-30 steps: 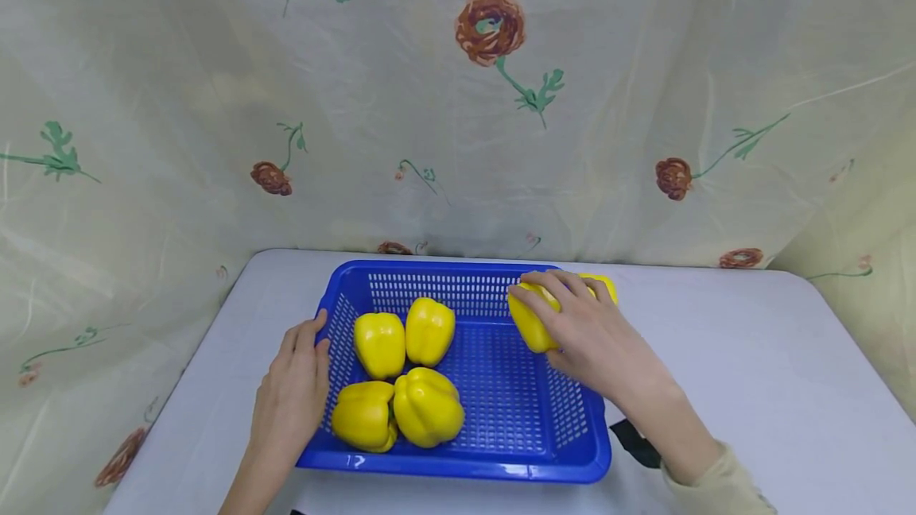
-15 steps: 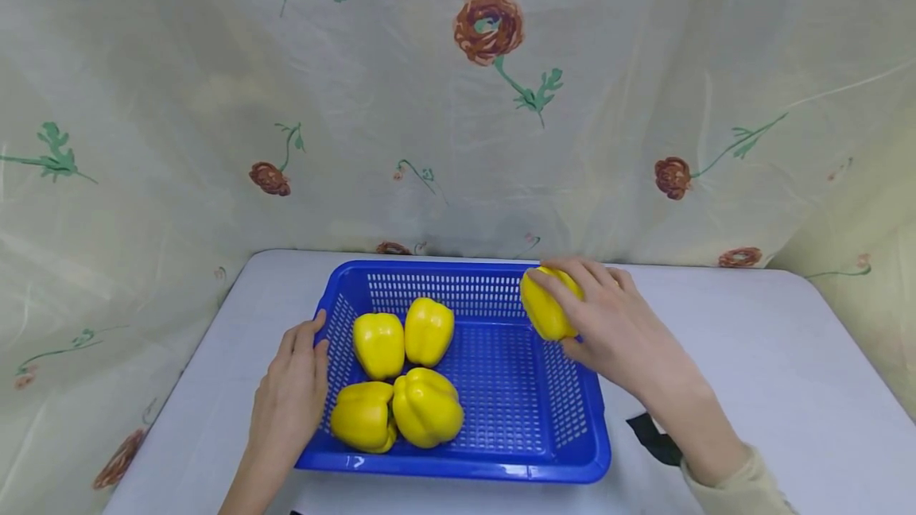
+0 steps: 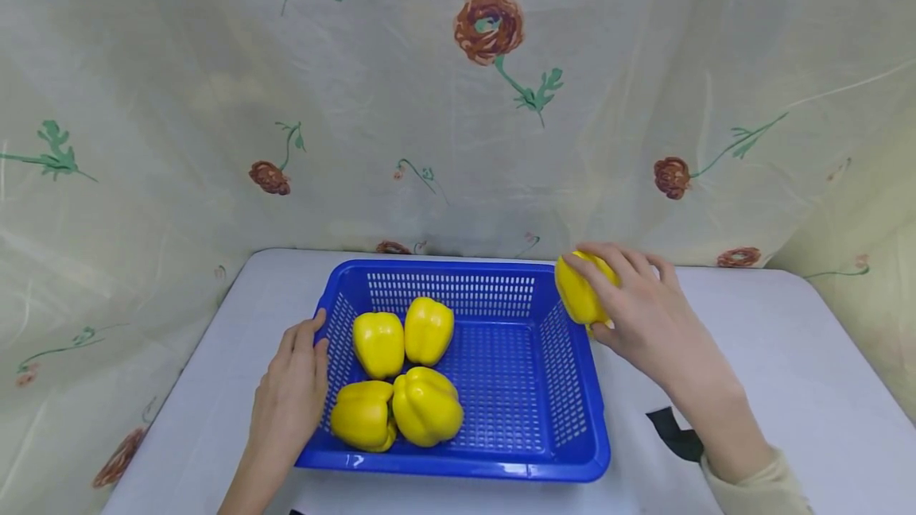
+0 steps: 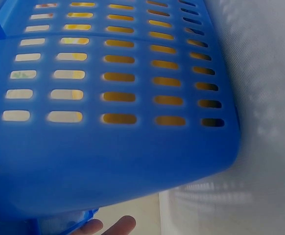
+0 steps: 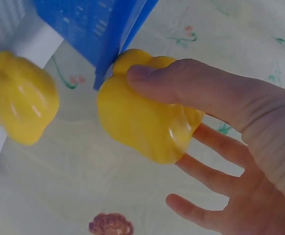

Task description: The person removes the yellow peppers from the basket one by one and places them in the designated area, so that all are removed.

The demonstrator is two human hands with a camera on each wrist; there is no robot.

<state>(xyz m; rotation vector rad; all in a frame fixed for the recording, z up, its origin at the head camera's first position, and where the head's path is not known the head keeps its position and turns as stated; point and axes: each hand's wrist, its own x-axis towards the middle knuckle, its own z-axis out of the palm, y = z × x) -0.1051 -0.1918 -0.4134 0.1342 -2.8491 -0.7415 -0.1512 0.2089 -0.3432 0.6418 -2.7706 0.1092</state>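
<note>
A blue slotted basket sits on a white table and holds several yellow bell peppers in its left half. My right hand grips another yellow pepper just outside the basket's far right corner. The right wrist view shows the thumb across this held pepper, with the basket corner behind it. A second loose yellow pepper lies on the table beside it. My left hand rests flat against the basket's left wall, with its fingertips under the rim.
A pale floral curtain hangs close behind and around the table. A small black object lies on the table by my right forearm. Bare tabletop stretches to the right of the basket, and its right half has open floor.
My right hand has carried the yellow pepper from over the basket's far right corner out to the right, past the rim. The left hand and the basket have not moved.
</note>
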